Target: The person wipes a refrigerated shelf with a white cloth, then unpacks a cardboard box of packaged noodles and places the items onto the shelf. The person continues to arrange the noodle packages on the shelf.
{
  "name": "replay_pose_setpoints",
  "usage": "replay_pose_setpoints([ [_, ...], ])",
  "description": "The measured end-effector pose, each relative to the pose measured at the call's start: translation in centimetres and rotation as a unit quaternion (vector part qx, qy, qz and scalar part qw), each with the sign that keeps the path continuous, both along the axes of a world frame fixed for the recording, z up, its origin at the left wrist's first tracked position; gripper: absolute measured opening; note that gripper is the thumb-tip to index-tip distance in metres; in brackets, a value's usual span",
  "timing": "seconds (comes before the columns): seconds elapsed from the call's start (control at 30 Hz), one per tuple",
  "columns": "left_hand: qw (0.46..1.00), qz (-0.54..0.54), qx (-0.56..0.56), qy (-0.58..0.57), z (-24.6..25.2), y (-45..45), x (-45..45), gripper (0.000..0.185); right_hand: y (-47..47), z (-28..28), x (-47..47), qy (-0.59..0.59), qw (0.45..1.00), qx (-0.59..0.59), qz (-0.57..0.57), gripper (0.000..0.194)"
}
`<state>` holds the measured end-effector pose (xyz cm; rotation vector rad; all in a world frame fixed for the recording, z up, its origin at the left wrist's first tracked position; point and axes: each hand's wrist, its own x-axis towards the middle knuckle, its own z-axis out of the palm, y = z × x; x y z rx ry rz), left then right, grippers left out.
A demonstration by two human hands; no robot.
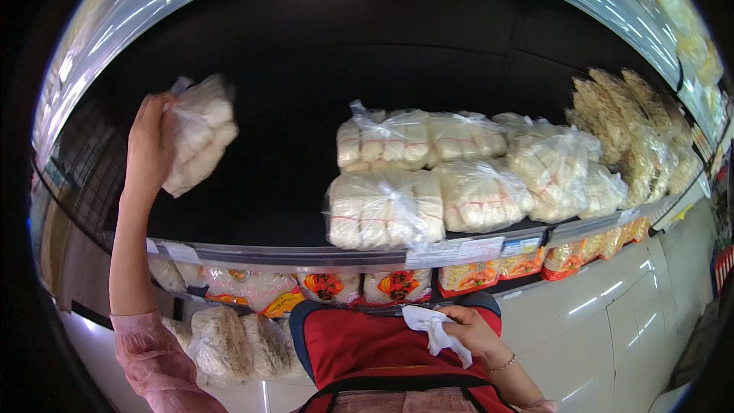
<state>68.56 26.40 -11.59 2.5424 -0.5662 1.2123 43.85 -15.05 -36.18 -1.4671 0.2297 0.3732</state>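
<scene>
My left hand (150,140) grips the knotted top of a clear plastic bag of white noodles (203,135) over the left part of a black shelf (275,195). The bag hangs tilted and slightly blurred. Low in front of my red apron (367,341), my right hand (473,332) holds a crumpled white cloth or tissue (436,332). Right of the shelf's middle sit several tied clear bags of white noodle bundles (384,206), some stacked on others. Red strings band many of these bundles.
Bags of curly tan dried noodles (625,126) stand at the shelf's right end. A clear price-label strip (355,261) runs along the front edge. Printed noodle packets (395,287) line the shelf below. More bagged noodles (221,344) lie low at left, above the tiled floor (573,321).
</scene>
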Motion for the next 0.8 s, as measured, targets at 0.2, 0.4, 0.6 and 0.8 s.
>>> replay_pose_setpoints([
  [0.2, 0.984, -0.152, 0.029, 0.086, 0.7, -16.9, -0.9, 0.020, 1.0, 0.3, -0.1, -0.007, 0.999, 0.049, 0.022, 0.026],
  [0.4, 0.935, -0.259, 0.217, 0.107, -2.1, -30.9, -2.3, 0.022, 0.3, 1.7, -1.7, -0.010, 0.999, 0.034, -0.038, 0.025],
  [0.6, 0.905, -0.412, -0.033, 0.102, -6.0, -25.7, -3.9, 0.039, 1.0, 2.9, -1.1, -0.136, 0.987, -0.082, 0.020, 0.021],
  [0.8, 0.983, 0.040, -0.168, 0.059, -15.4, -3.6, -6.2, 0.021, 3.6, 14.1, 5.3, -0.339, 0.894, -0.269, 0.121, 0.025],
])
